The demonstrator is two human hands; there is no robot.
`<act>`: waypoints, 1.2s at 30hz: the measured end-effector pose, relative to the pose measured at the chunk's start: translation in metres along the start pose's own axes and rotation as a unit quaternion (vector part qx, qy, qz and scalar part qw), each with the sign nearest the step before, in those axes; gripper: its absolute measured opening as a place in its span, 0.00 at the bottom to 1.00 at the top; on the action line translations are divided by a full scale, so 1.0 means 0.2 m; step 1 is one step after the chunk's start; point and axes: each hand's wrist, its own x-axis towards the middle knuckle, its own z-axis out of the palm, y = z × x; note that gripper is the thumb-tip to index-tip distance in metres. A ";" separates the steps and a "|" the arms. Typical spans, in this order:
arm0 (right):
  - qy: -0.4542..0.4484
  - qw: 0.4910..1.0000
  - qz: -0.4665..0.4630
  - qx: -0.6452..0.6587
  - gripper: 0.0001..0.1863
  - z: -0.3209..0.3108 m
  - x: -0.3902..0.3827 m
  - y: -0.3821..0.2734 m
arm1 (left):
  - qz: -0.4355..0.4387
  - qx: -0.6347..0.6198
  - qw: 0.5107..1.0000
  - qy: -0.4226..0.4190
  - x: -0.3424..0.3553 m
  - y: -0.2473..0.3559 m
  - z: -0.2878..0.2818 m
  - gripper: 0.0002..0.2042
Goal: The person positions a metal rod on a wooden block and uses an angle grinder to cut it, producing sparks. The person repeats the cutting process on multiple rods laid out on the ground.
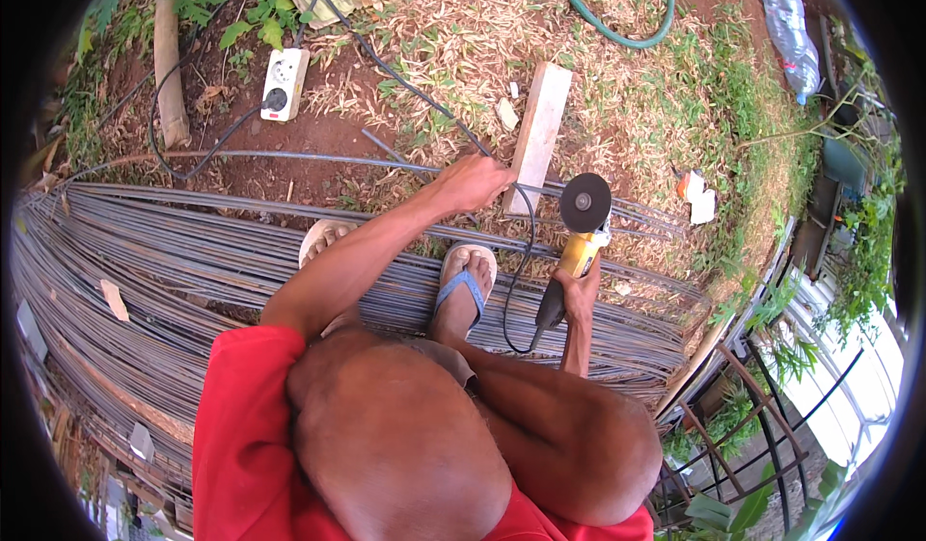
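Observation:
My right hand [579, 295] grips a yellow and black angle grinder [582, 250] by its body, with the dark cutting disc [585, 202] upward at the far end. The grinder's black cord loops down from its handle. My left hand [473, 183] is closed around a thin steel rod [318, 156], beside a wooden block [542, 121]. The rod runs across the near part of this block. Partly hidden by my fingers is where the rod passes through the hand. The black cable [400, 80] also passes close to this hand.
A bundle of long steel rods [222, 242] lies under my sandalled feet [465, 285]. Farther off are a white power strip [285, 85] with a plug in it, a wooden post [169, 54], a green hose [617, 35] and a plastic bottle [791, 40]. Metal frames [748, 406] stand at the right.

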 end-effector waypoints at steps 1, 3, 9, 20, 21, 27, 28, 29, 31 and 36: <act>0.000 1.000 0.014 -0.002 0.37 0.00 -0.01 0.00 | 0.004 -0.001 1.000 0.010 0.00 0.02 -0.01 0.06; 0.002 0.999 0.039 -0.002 0.38 0.00 -0.02 0.00 | -0.008 -0.003 1.000 0.010 -0.01 0.05 -0.04 0.06; 0.029 0.980 0.056 0.189 0.37 0.01 -0.10 0.10 | -0.040 -0.015 0.999 -0.015 -0.06 0.10 -0.15 0.11; 0.089 0.906 0.071 0.408 0.27 -0.09 -0.22 0.15 | -0.263 0.184 0.947 -0.021 -0.77 -0.07 -0.87 0.13; 0.100 0.899 0.066 0.422 0.25 -0.09 -0.23 0.13 | -0.277 0.196 0.941 -0.021 -0.79 -0.08 -0.89 0.13; 0.120 0.892 0.034 0.434 0.23 -0.16 -0.29 0.20 | -0.202 0.144 0.969 0.003 -0.71 -0.08 -0.83 0.10; 0.120 0.891 0.033 0.436 0.23 -0.16 -0.30 0.20 | -0.199 0.163 0.966 -0.010 -0.65 -0.03 -0.79 0.10; 0.121 0.890 0.032 0.437 0.24 -0.16 -0.31 0.21 | -0.184 0.154 0.971 -0.010 -0.60 0.01 -0.73 0.10; 0.114 0.890 0.027 0.441 0.25 -0.17 -0.32 0.19 | -0.150 0.137 0.979 -0.005 -0.48 0.07 -0.59 0.10; 0.116 0.883 0.036 0.454 0.28 -0.17 -0.41 0.14 | -0.140 0.116 0.983 -0.040 -0.15 0.20 -0.35 0.12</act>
